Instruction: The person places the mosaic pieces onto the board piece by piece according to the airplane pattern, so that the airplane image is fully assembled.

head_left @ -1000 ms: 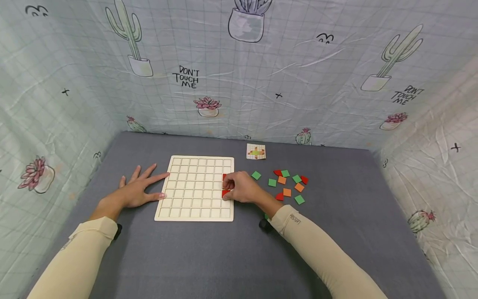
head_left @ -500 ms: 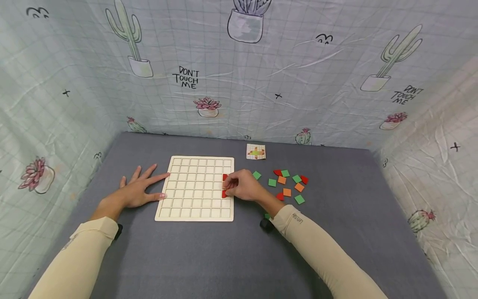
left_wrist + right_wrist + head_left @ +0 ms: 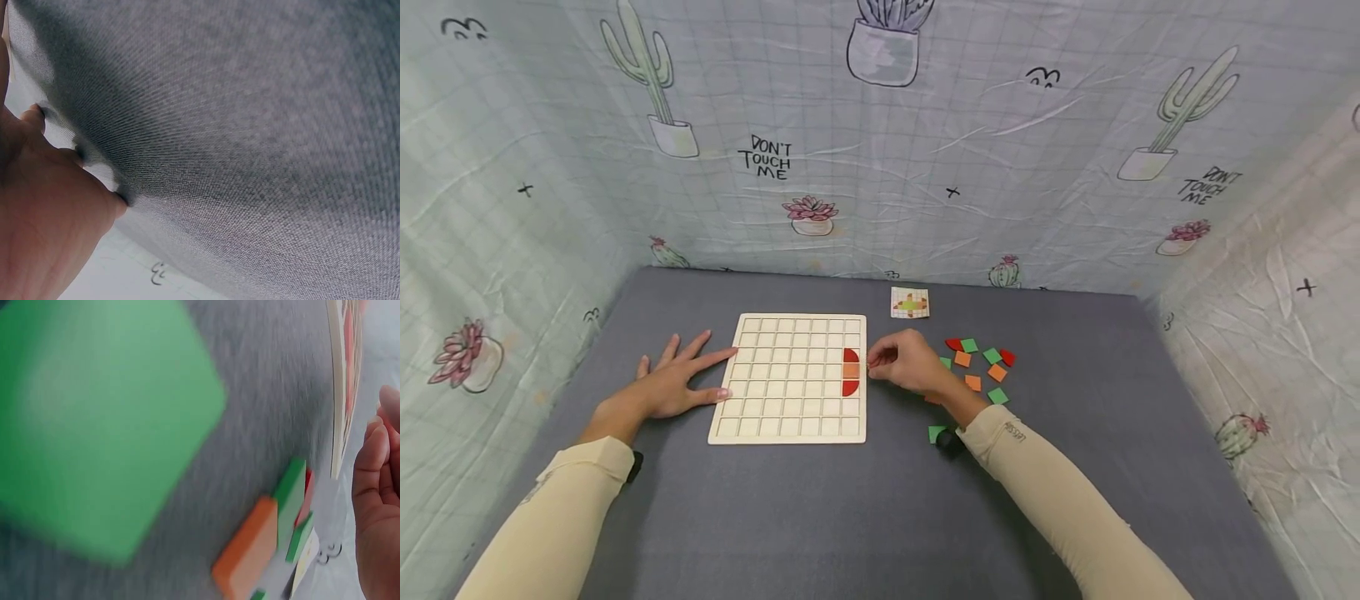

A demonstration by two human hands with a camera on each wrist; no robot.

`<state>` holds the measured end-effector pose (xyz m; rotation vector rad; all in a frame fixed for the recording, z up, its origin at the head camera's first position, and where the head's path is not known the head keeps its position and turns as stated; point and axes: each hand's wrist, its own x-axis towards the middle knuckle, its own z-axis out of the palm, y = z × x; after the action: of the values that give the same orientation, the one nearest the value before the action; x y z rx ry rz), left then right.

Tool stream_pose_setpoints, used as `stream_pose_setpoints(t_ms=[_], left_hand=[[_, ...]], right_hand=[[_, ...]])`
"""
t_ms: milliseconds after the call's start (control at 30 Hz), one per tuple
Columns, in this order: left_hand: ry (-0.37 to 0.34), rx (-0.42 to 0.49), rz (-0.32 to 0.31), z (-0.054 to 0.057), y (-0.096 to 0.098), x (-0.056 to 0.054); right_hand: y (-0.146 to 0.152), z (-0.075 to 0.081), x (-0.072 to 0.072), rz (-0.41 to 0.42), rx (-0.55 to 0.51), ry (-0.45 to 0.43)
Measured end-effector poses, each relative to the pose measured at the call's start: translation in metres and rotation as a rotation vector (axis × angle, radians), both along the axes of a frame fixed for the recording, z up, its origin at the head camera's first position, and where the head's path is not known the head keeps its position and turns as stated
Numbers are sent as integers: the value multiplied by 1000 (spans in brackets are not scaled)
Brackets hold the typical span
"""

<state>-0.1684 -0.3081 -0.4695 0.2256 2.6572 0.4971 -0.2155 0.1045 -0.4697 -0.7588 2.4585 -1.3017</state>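
Note:
A cream board (image 3: 782,408) with a square grid lies on the grey table. On its right side sit a red rounded piece (image 3: 851,356), an orange square (image 3: 850,371) and a second red rounded piece (image 3: 850,388), in one column. My left hand (image 3: 673,387) is spread flat by the board's left edge; its index finger and thumb touch the edge. My right hand (image 3: 908,362) hovers just off the board's right edge with bent fingers, thumb near the fingertips. A reddish sliver shows at these tips; whether it is a piece or skin is unclear.
Loose green, orange and red pieces lie scattered right of my right hand, among them a green square (image 3: 997,396) and an orange square (image 3: 997,373). A small pattern card (image 3: 910,302) lies behind the board. Patterned cloth (image 3: 955,150) hangs around the table.
My right hand has left the board's right column and shifted right and slightly back. The orange square between the two red pieces is now uncovered. My left hand has stayed in place.

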Motion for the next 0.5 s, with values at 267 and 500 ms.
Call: stream_pose_setpoints(t_ms=[267,500], left_hand=[[24,33,6,-4,-3,1],[6,3,-10,0,0,0]], right_hand=[[29,5,-7,-64,-7,-12],[58,11,-9,-114,-22,-42]])
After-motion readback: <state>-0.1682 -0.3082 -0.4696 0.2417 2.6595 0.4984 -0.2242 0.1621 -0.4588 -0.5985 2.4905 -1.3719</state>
